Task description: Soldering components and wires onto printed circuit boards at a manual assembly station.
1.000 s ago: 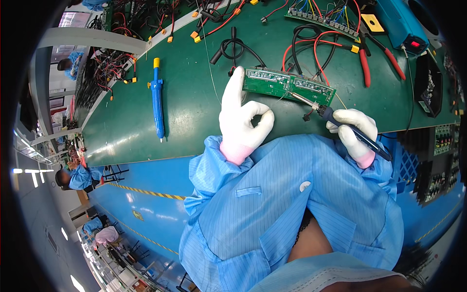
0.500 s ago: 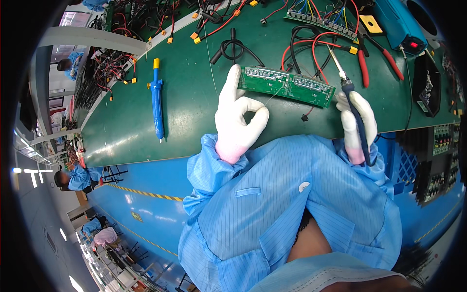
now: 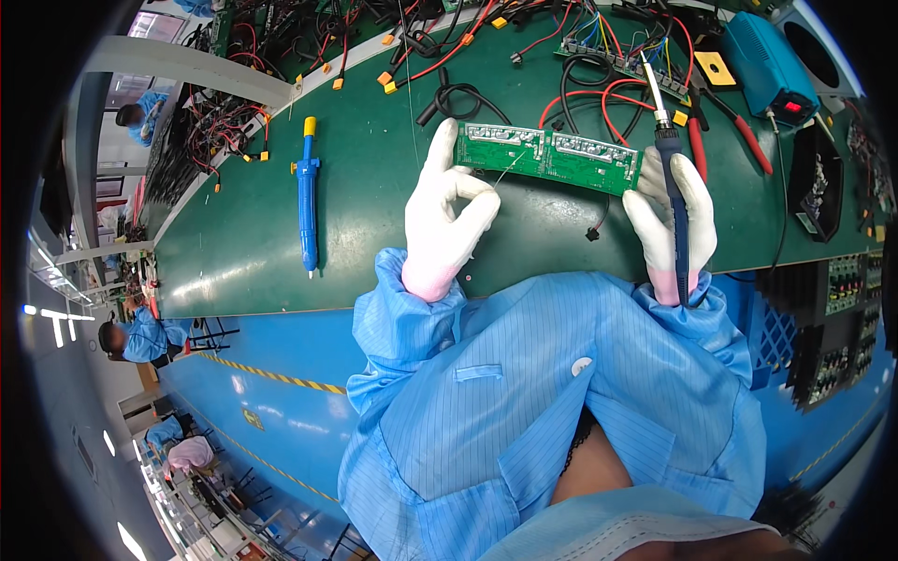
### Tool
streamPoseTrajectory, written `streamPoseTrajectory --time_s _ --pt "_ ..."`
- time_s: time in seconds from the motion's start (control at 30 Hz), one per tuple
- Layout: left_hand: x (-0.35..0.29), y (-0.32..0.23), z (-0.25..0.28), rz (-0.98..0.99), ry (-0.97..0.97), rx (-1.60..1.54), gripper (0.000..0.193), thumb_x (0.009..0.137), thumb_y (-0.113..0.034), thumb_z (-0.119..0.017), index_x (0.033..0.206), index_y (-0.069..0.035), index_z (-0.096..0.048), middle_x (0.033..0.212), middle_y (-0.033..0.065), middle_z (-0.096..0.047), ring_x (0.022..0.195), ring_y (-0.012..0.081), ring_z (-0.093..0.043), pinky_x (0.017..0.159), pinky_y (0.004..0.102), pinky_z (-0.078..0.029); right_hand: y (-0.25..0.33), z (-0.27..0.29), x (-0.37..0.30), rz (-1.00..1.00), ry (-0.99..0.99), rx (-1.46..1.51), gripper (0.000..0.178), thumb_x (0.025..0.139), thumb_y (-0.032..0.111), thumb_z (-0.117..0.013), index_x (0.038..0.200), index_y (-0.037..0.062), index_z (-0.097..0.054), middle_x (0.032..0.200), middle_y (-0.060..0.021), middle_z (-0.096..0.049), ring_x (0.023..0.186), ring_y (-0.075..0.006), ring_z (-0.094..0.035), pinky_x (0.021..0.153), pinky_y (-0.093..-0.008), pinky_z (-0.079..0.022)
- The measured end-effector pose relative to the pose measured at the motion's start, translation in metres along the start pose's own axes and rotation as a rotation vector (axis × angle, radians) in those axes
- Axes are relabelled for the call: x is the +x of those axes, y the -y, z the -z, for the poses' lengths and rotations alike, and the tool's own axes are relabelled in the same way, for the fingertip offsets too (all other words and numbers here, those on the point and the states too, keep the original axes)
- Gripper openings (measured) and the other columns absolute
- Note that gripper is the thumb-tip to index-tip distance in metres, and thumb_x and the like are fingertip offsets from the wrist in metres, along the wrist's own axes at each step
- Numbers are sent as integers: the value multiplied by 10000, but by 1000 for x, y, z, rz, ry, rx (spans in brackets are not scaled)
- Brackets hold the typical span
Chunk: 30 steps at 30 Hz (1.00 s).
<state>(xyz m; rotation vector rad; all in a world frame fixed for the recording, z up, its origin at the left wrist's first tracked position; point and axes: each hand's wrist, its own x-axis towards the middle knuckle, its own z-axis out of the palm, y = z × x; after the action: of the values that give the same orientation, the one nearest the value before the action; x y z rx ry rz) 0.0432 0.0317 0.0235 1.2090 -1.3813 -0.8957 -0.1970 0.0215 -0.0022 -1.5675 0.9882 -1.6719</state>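
A long green circuit board [image 3: 591,168], with rows of shiny solder along its upper side, is held tilted above the bench. My left hand [image 3: 441,220], in a white glove, steadies its left end with the fingers. A thin solder wire [image 3: 506,172] runs from near my left thumb and index finger across the board's face. In my gloved right hand [image 3: 675,224] is a soldering iron [image 3: 669,150] with a dark blue handle, its tip pointing up and away from the board. My right thumb and fingers are at the board's right end.
A blue solder sucker [image 3: 307,201] lies on the green bench [image 3: 374,187] to the left. Red-handled pliers [image 3: 748,140], a teal soldering station [image 3: 769,70] and a black tray [image 3: 816,187] are at the right. Cables and another board [image 3: 622,65] lie behind.
The board has shifted slightly left and levelled. My right hand has moved left to its right end, and the iron has turned more upright. My left thumb and index finger have loosened their ring shape.
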Motion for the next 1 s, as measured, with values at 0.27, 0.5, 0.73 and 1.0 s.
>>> streamPoseTrajectory --time_s 0.27,0.5,0.73,1.0 --pt "5 1 1 30 -15 -72 28 716 41 -614 702 24 -597 1512 270 -250 771 167 -550 709 264 -454 1 -6 8 14 -40 90 609 735 -100 -706 1289 0 -476 1200 -263 -585 1041 -344 -640 867 -401 -558" --pt "4 4 2 5 -22 -95 22 722 30 -615 711 14 -605 1514 262 -254 893 205 -569 800 295 -458 1 -7 11 -13 -35 74 604 757 -89 -690 1307 1 -458 1214 -267 -576 1058 -348 -632 890 -408 -543" --pt "-1 6 1 -13 -30 -136 19 730 9 -627 720 0 -613 1518 250 -256 1126 271 -517 947 363 -413 -6 -3 10 -23 3 -6 612 783 -87 -657 1339 17 -425 1265 -275 -541 1102 -352 -610 935 -413 -511" --pt "-1 5 1 -27 -30 -154 22 734 -2 -634 722 -9 -617 1525 251 -239 1274 309 -436 1008 389 -372 -3 -4 13 -51 -6 -7 596 789 -72 -659 1333 14 -432 1258 -272 -548 1109 -350 -607 932 -408 -511"
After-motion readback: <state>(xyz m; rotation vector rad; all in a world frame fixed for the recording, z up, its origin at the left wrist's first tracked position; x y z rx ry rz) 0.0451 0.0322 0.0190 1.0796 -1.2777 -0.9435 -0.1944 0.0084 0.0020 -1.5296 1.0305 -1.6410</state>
